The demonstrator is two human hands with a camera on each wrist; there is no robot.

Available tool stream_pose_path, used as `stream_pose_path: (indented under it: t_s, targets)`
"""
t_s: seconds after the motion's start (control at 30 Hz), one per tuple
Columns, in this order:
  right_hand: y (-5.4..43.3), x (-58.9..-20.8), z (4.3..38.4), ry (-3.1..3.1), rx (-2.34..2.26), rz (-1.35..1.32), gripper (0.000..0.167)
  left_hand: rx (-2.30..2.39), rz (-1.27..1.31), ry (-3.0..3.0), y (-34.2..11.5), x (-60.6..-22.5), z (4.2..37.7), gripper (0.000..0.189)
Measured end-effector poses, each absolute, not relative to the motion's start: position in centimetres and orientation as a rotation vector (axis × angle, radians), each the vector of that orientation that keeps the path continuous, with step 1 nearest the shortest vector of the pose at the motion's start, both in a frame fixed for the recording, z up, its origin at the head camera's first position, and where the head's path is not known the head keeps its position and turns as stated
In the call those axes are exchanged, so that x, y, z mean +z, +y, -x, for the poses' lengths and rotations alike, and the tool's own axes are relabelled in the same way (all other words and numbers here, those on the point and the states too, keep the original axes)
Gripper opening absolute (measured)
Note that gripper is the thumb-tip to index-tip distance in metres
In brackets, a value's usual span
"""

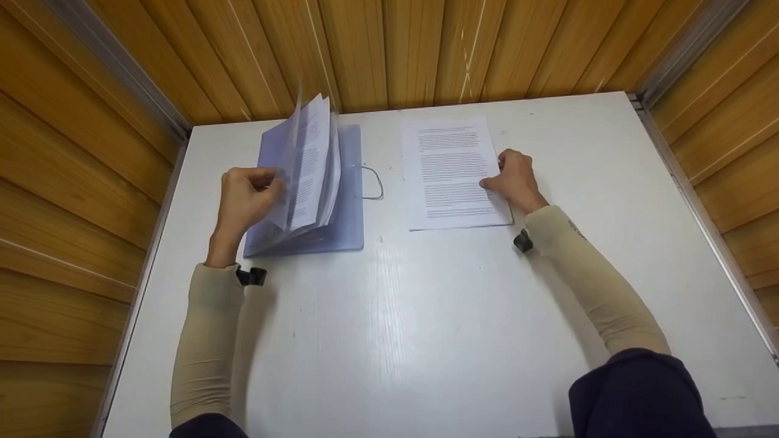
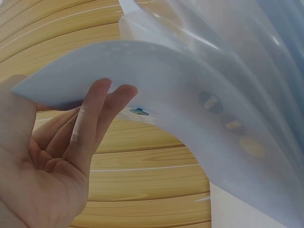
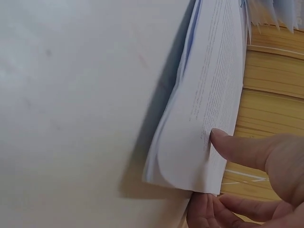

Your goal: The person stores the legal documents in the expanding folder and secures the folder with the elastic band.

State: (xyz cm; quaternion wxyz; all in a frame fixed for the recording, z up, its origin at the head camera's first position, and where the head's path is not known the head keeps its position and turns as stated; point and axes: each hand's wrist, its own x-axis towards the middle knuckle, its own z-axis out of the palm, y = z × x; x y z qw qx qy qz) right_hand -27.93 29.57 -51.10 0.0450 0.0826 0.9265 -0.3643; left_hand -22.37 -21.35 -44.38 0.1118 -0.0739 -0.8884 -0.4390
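In the head view a translucent blue folder (image 1: 350, 219) lies spread on the left of the table, its clear pockets and printed pages (image 1: 313, 158) standing partly raised. My left hand (image 1: 246, 198) pinches a leaf near the folder's left side. That translucent leaf (image 2: 156, 76) bends in a curve in the left wrist view, between the thumb side and the fingers. To the right lies a stack of printed sheets (image 1: 453, 167). My right hand (image 1: 517, 179) grips the stack's right edge, with the thumb (image 3: 242, 149) on top and the other fingers at the edge.
A thin cord loop (image 1: 381, 182) sticks out from the folder's right edge toward the sheets. The white table (image 1: 377, 334) is bounded by wood-patterned panels (image 1: 401, 55) at the back and both sides. Small black wrist cameras (image 1: 251, 276) sit on both sleeves.
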Motion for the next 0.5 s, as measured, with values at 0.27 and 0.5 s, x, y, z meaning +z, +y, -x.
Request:
stream_pose_path:
  t_s: [0.27, 0.5]
  targets:
    - [29.76, -51.01, 28.01, 2.811, -1.091, -0.233, 0.066, -1.279, 0.222, -2.583, -21.39, -44.42, 22.36, 0.027]
    - [30.20, -51.01, 28.28, 2.752, -1.094, -0.266, 0.068, -1.265, 0.221, -2.581, -21.40, -44.49, 22.35, 0.026]
